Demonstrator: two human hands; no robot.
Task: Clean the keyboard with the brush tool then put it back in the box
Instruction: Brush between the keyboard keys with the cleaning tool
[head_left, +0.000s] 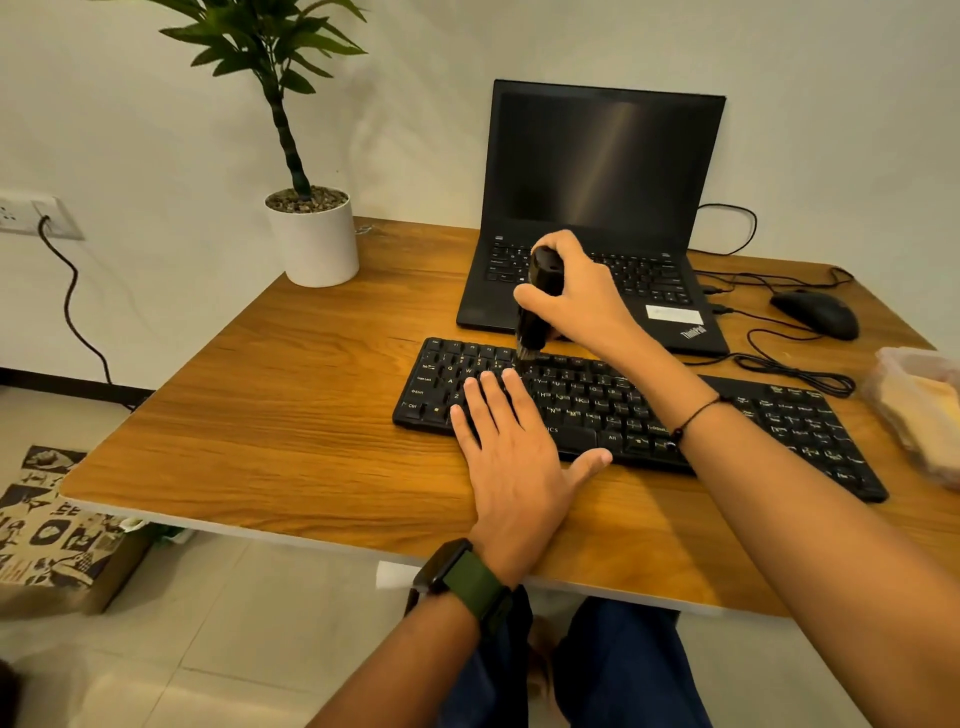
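A black keyboard lies across the wooden table. My right hand grips a black brush tool held upright, with its bristles touching the top key rows on the keyboard's left part. My left hand lies flat with fingers spread on the keyboard's left side and front edge, holding nothing. A translucent plastic box with something yellowish inside sits at the table's right edge, partly cut off by the frame.
An open black laptop stands behind the keyboard. A black mouse with tangled cables lies at the right rear. A potted plant in a white pot stands at the back left corner. My legs are under the table's near edge.
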